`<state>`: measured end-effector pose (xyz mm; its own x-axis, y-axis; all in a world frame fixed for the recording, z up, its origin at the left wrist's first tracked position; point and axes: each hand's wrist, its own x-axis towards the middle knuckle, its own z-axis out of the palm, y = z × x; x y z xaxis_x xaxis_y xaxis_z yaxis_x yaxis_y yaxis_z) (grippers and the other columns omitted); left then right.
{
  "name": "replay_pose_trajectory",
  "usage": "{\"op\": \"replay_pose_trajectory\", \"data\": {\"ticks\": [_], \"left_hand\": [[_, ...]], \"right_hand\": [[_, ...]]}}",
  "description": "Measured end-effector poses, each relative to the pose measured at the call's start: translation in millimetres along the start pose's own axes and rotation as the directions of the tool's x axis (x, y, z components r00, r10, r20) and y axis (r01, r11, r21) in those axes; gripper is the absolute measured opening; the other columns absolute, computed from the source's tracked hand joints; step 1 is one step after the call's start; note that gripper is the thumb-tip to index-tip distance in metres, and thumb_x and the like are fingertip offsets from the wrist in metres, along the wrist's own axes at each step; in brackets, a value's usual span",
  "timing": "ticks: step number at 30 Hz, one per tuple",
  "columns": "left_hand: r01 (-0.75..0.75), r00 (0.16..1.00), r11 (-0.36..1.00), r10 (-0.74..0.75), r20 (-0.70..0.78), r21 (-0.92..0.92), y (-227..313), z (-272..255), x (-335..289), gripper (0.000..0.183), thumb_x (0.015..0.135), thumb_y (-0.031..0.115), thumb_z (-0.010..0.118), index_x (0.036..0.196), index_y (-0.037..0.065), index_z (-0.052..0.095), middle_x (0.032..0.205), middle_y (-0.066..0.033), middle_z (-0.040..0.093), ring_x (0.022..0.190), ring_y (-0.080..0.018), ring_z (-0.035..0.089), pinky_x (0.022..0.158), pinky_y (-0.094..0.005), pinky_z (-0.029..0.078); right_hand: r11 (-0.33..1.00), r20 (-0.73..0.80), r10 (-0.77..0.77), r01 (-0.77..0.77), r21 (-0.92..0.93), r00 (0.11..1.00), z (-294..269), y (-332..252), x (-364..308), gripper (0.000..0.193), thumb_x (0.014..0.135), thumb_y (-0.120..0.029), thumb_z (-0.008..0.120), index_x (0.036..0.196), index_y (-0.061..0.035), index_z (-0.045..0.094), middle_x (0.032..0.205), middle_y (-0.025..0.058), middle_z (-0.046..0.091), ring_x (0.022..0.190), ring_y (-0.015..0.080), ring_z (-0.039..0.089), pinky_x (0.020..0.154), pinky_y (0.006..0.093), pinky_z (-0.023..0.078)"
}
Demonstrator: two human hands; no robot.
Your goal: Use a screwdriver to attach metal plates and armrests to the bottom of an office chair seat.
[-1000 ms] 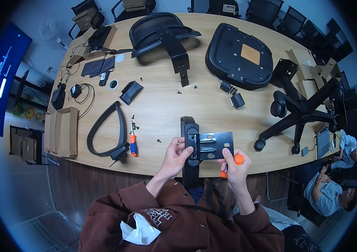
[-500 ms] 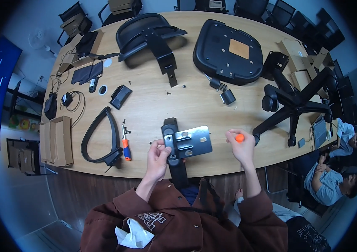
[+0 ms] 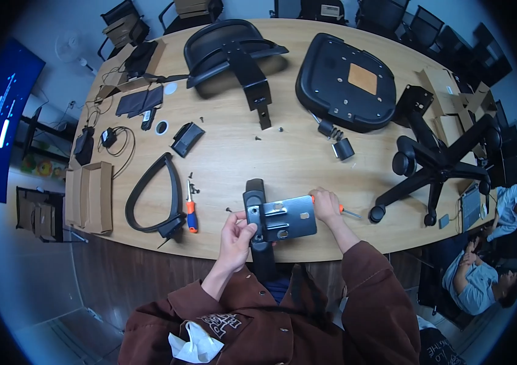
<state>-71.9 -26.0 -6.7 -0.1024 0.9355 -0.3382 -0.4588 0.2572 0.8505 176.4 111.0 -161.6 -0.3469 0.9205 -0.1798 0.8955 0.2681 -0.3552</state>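
Note:
My left hand grips a black chair armrest near the table's front edge, thumb on the black part beside two bolt holes. A shiny dark metal plate with slots juts out to the right from it. My right hand is closed around a screwdriver. Orange shows on both sides of the fist, and the shaft points right, away from the plate. The fingers are close to the plate's upper right corner; whether they touch it I cannot tell.
Another screwdriver, a black loop-shaped armrest and an open cardboard box lie left. Farther back are a chair backrest, a seat and loose screws. A five-legged chair base stands right; two people sit beyond.
My right hand has moved left to the plate's corner, and the screwdriver has turned so its shaft shows pointing right. My left hand still holds the armrest. The whole view has shifted slightly.

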Motion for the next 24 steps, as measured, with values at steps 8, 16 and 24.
{"op": "replay_pose_trajectory", "data": {"ticks": [8,16,24], "left_hand": [[0.038,0.999,0.999,-0.037,0.036,-0.035,1.4,5.3,0.4,0.024,0.099,0.001,0.051,0.12,-0.003,0.041,0.104,-0.0189,0.068,0.084,-0.0213,0.071,0.074,-0.0352,0.061],[-0.036,0.996,0.997,0.03,0.08,0.075,-7.9,14.0,4.3,0.03,0.096,-0.001,0.056,0.122,-0.005,0.042,0.106,-0.0149,0.068,0.091,-0.0126,0.067,0.08,-0.026,0.056],[0.012,0.995,0.997,-0.02,0.099,0.08,-8.9,28.2,11.4,0.028,0.096,-0.002,0.057,0.119,-0.005,0.042,0.102,-0.0148,0.067,0.087,-0.0128,0.068,0.077,-0.0267,0.057]], "right_hand": [[0.991,0.031,-0.054,0.049,0.126,0.998,-42.9,-9.8,4.5,0.014,0.076,-0.009,0.066,0.089,-0.0087,0.073,0.09,0.0135,0.072,0.085,0.0349,0.069,0.079,0.0442,0.055],[0.869,-0.338,-0.124,0.267,0.417,0.933,-215.9,-62.7,-16.6,0.017,0.084,-0.011,0.071,0.1,-0.0041,0.075,0.091,0.0164,0.074,0.083,0.0261,0.073,0.073,0.0328,0.055],[0.782,-0.188,-0.485,0.52,0.344,0.854,-226.1,-141.1,-49.6,0.008,0.08,-0.013,0.075,0.086,-0.0078,0.074,0.08,0.0107,0.073,0.071,0.0288,0.071,0.063,0.0367,0.055]]}}
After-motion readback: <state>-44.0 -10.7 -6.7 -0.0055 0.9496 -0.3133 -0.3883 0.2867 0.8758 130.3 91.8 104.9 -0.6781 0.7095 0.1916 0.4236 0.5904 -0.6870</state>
